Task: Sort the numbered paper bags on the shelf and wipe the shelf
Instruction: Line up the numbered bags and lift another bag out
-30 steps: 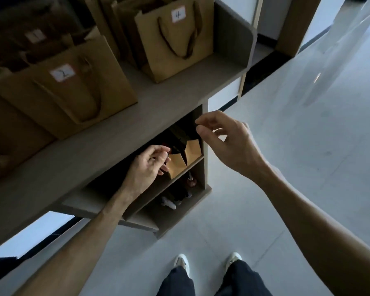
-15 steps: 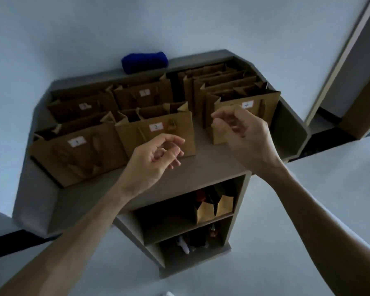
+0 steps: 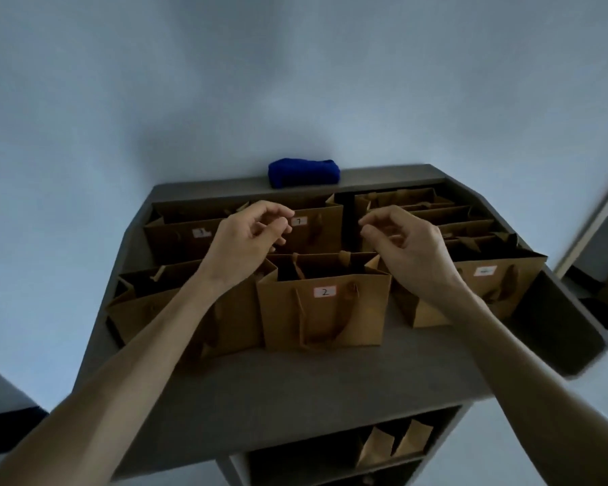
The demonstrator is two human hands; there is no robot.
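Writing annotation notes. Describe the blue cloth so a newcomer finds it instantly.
Start at the grey shelf unit against the pale wall, its top crowded with brown paper bags. Look past the bags to the narrow raised ledge along the back edge. The blue cloth lies there, left of the ledge's middle: a bunched, soft bundle, the only vivid blue thing among brown bags and grey board.

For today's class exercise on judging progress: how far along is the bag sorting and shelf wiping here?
Done: nothing clearly; the bag marked 2 stands in front of the bag marked 7, so the order looks unsorted. In hand: left hand and right hand hover above the bags, loosely curled, holding nothing. Left: sorting, plus wiping; the blue cloth lies untouched on the shelf's back ledge.
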